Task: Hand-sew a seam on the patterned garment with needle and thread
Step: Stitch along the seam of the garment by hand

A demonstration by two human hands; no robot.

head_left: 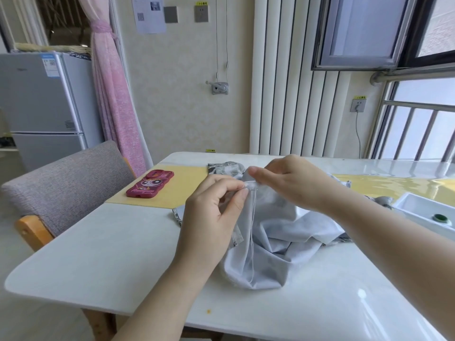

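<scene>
Two hands pinch the raised edge of a pale grey garment (pixel 268 239) above a white table (pixel 103 254).

The left hand (pixel 211 217) is closed on the fabric edge, thumb against forefinger; the right hand (pixel 293 183) grips the same fold from beyond. A thin thread (pixel 253 232) hangs down the cloth. The needle is too small to make out. A red phone case (pixel 150 183) lies on a yellow mat (pixel 182 188) nearby.

The needle is too small to make out between the pinching fingers (pixel 242 193); the white tray (pixel 418 212) is cut off at right.
</scene>
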